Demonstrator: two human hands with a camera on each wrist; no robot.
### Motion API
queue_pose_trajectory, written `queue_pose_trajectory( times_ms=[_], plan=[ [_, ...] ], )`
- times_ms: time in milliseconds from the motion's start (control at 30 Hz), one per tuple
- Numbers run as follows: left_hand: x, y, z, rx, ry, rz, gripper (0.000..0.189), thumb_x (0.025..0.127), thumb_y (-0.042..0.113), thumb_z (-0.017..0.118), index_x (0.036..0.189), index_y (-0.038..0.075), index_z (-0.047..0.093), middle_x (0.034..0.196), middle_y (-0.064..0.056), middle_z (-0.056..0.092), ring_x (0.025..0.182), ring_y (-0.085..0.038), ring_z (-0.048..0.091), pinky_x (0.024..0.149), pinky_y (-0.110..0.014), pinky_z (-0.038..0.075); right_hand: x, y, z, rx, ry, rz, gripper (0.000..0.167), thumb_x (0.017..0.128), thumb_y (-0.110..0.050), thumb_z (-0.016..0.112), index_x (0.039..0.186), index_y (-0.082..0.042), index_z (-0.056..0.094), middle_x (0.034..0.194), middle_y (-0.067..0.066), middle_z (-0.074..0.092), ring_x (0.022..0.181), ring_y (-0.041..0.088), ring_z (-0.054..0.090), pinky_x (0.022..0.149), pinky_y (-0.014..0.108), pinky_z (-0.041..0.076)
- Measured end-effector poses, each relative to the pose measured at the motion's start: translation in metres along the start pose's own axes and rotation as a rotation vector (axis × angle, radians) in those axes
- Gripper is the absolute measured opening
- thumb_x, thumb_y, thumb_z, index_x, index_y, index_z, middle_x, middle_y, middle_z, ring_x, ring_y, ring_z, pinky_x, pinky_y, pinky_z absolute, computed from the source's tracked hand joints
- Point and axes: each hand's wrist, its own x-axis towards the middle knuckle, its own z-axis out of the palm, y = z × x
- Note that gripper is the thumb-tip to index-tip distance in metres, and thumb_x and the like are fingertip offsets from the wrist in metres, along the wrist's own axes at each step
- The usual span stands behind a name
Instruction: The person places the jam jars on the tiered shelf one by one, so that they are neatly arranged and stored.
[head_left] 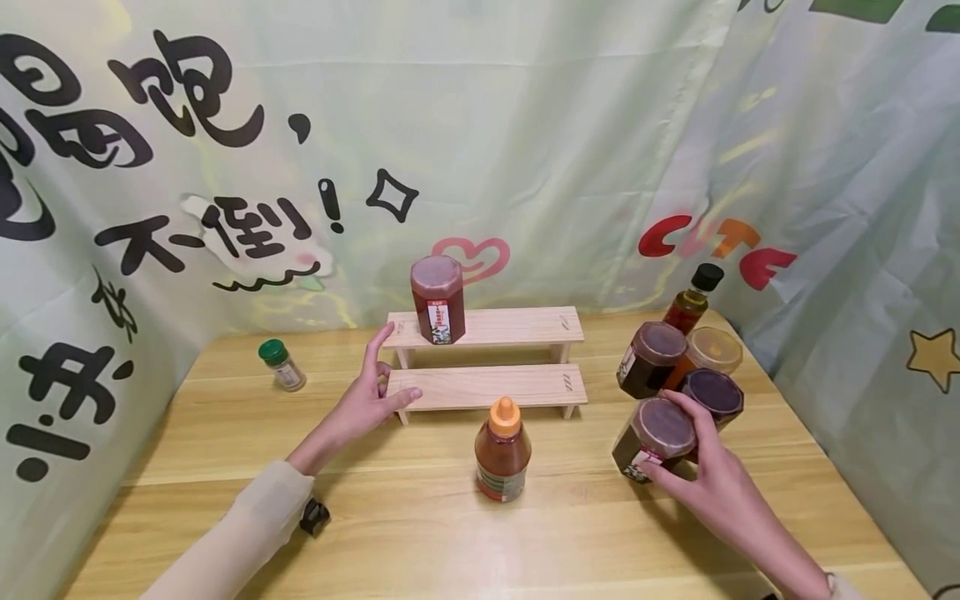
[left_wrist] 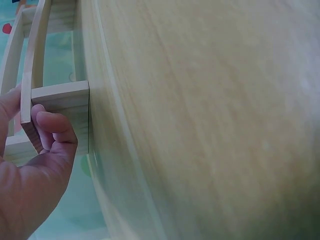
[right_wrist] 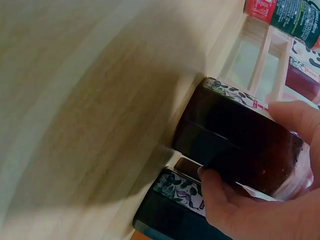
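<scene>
My left hand (head_left: pixel 366 395) grips the left end of a two-tier wooden rack (head_left: pixel 487 387). In the left wrist view its thumb and curled fingers (left_wrist: pixel 55 127) lie on either side of the board (left_wrist: pixel 31 95). At the right, my right hand (head_left: pixel 716 487) holds a dark hexagonal jar (head_left: pixel 654 435) with a pale lid and white-and-red label. Seen from the right wrist, thumb and fingers pinch opposite sides of this jar (right_wrist: pixel 235 135). A similar jar (head_left: pixel 438 300) stands on the rack's upper tier.
Behind the held jar cluster another dark jar (head_left: pixel 651 358), a purple-lidded jar (head_left: pixel 712 396), a yellow-lidded jar (head_left: pixel 716 350) and a black-capped bottle (head_left: pixel 690 300). An orange-capped squeeze bottle (head_left: pixel 502 454) stands before the rack. A green-capped shaker (head_left: pixel 282 364) is at left. Printed cloth hangs behind.
</scene>
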Motion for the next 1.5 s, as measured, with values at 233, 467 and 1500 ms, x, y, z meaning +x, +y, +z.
queue_pose_trajectory(
  times_ms=[233,467,1500],
  plan=[
    [0.0,-0.003,0.001,-0.006,-0.001,-0.01,0.115,0.099,0.014,0.085,0.171,0.054,0.005,0.108,-0.02,0.048,0.06,-0.014,0.048,0.051,-0.026,0.048,-0.003,0.0,0.002,-0.007,-0.001,0.007,0.1,0.087,-0.013,0.096,0.165,-0.014,0.035,0.134,0.025,0.066,0.114,0.033,0.07,0.082,0.009,0.048],
    [0.002,-0.003,0.001,-0.002,0.002,-0.014,0.114,0.099,0.016,0.084,0.17,0.056,0.004,0.11,-0.02,0.048,0.058,-0.013,0.046,0.05,-0.025,0.046,0.002,-0.005,-0.004,-0.055,-0.019,0.016,0.096,0.085,-0.022,0.099,0.16,-0.014,0.04,0.124,0.02,0.07,0.103,0.027,0.071,0.076,0.03,0.058],
    [0.002,-0.004,-0.001,0.035,0.001,0.007,0.114,0.099,0.019,0.085,0.17,0.054,0.004,0.107,-0.021,0.051,0.058,-0.016,0.049,0.048,-0.027,0.048,0.046,-0.042,-0.016,0.026,0.059,-0.128,0.099,0.083,-0.019,0.1,0.164,-0.028,0.044,0.136,0.01,0.066,0.109,0.006,0.065,0.083,0.014,0.051]
  ],
)
